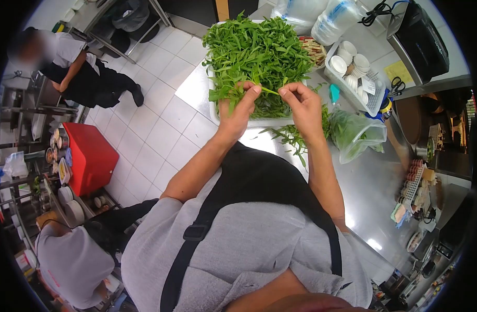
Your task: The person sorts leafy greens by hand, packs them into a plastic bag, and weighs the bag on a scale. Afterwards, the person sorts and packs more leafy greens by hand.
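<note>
A thin stem (269,91) (bright green) slants over heaped leafy greens (255,49).

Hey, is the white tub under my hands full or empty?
Full: leafy greens heap inside the white tub, hiding most of its inside.

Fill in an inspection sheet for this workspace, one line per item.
Surface: metal counter, reflective, with stray leaf bits near the tray.
Job's things: white tray heaped with leafy greens; one green stem held above it.
Clutter: loose greens beside the tray, clear plastic bag with greens inside, white basket of stacked white ware, scissors.
Grips: left grip and right grip both pinch the stem, fingertips apart.
Cables: black cable, looped beside a black device.
Surroundings: tiled floor, red bin, one co-worker upper left, another person lower left.
</note>
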Motion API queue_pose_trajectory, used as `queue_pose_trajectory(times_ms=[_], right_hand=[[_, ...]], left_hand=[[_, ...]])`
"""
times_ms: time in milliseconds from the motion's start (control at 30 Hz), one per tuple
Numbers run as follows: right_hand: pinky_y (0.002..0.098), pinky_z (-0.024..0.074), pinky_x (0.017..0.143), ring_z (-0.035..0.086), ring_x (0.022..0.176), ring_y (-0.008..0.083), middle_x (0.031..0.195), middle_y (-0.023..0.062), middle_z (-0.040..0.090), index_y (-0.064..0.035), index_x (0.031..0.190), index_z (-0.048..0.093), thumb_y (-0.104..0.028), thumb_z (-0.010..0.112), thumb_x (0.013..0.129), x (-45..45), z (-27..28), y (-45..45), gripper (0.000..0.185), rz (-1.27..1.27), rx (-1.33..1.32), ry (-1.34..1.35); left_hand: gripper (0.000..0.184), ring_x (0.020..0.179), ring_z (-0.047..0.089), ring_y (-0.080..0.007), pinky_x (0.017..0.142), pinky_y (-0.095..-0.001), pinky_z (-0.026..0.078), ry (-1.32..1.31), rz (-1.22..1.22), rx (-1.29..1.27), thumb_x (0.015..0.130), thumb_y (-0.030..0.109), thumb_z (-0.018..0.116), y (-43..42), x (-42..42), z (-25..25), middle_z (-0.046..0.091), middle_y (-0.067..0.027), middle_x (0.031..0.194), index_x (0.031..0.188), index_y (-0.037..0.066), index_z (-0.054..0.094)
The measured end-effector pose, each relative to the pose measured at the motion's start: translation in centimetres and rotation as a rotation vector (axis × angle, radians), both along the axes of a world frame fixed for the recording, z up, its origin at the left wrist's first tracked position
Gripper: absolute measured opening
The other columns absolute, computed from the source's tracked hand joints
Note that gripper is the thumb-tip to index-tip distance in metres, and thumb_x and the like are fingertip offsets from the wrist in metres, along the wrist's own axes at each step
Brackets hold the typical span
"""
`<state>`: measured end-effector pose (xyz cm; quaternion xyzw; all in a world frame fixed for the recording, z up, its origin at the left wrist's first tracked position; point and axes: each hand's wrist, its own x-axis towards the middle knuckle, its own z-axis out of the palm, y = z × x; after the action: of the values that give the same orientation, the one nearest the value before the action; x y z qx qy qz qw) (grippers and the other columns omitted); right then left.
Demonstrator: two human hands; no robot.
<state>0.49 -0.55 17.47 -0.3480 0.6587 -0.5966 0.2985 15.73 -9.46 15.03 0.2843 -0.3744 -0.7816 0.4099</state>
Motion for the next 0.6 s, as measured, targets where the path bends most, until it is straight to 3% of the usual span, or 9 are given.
queue_pose_trajectory(times_ms=[133,233,333,433,600], right_hand=[[0.0265,0.0465,0.069,0.057,0.071,0.0092,0.079,0.0011,0.066,0.0001,0.091,0.07,-0.013,0.07,0.092,0.5,0.5,0.3,0.013,0.029,0.063,0.199],[0.0271,0.0463,0.07,0.058,0.073,0.0098,0.083,0.0021,0.067,0.0001,0.092,0.071,-0.013,0.07,0.092,-0.1,-0.8,0.3,0.013,-0.205,0.127,0.373],[0.0251,0.0452,0.071,0.056,0.076,0.008,0.084,-0.0007,0.066,0.0004,0.097,0.071,-0.011,0.071,0.094,-0.6,-0.4,0.6,0.012,-0.033,-0.025,0.233],[0.0254,0.0459,0.072,0.058,0.078,0.0088,0.087,0.0008,0.068,0.0008,0.098,0.073,-0.011,0.072,0.093,-0.3,0.6,0.5,0.012,0.215,0.01,0.149],[0.0246,0.0454,0.068,0.06,0.076,0.0079,0.083,0.0014,0.07,0.001,0.094,0.076,-0.011,0.076,0.089,0.2,0.5,0.4,0.013,0.179,0.013,0.027]], left_hand=[[0.012,0.054,0.038,-0.0033,0.048,-0.0227,0.028,0.044,0.045,0.029,0.094,0.01,0.072,0.1,-0.1,0.2,0.053,0.005,0.074,0.099,0.007,0.061],[0.012,0.055,0.038,-0.0037,0.048,-0.023,0.028,0.07,0.021,0.031,0.095,0.011,0.071,-0.1,0.3,-0.4,0.052,0.0052,0.074,0.099,0.006,0.062],[0.011,0.056,0.039,-0.0035,0.049,-0.0231,0.03,-0.01,-0.033,-0.032,0.095,0.012,0.072,0.2,0.5,-0.2,0.054,0.0051,0.075,0.099,0.005,0.065],[0.012,0.062,0.046,-0.004,0.054,-0.0233,0.036,-0.12,-0.079,-0.135,0.095,0.013,0.072,0.7,0.3,-0.8,0.058,0.0042,0.079,0.1,0.003,0.068],[0.015,0.076,0.056,-0.0069,0.068,-0.0238,0.047,-0.181,-0.073,-0.248,0.094,0.013,0.074,1.1,0.2,-0.9,0.064,0.0017,0.085,0.102,0.001,0.07]])
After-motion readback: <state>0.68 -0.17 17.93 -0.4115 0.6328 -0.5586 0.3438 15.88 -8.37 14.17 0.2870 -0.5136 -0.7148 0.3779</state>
